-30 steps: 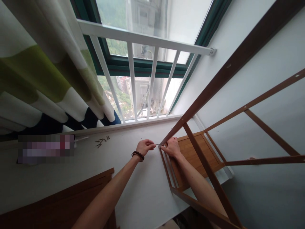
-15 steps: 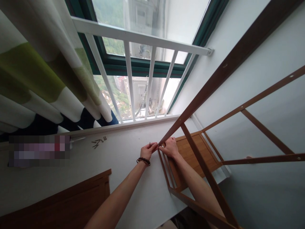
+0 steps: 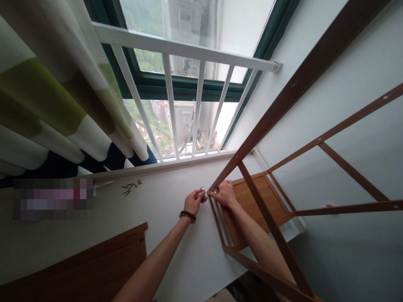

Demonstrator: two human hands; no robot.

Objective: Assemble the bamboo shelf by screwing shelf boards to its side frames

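Observation:
My left hand [image 3: 194, 202], with a dark beaded bracelet at the wrist, pinches a small hex key [image 3: 202, 188] whose bent dark end sticks up from the fingers. It is just left of the low end of a brown wooden frame [image 3: 241, 154], a small gap apart. My right hand [image 3: 225, 193] wraps round that low end, where the long rail meets thinner slats. A wooden panel [image 3: 254, 205] is set into the frame behind my right forearm. Pale holes show along the rails.
Several small bolts [image 3: 132, 187] lie on the white sill [image 3: 170, 201] to the left, near a blurred-out object [image 3: 53, 199]. A separate brown panel [image 3: 94, 260] is at lower left. White railing [image 3: 189, 49] and curtain [image 3: 63, 109] border the window.
My left hand has drawn back slightly left from the rail's end, taking the hex key off it. My right hand keeps its hold on the frame.

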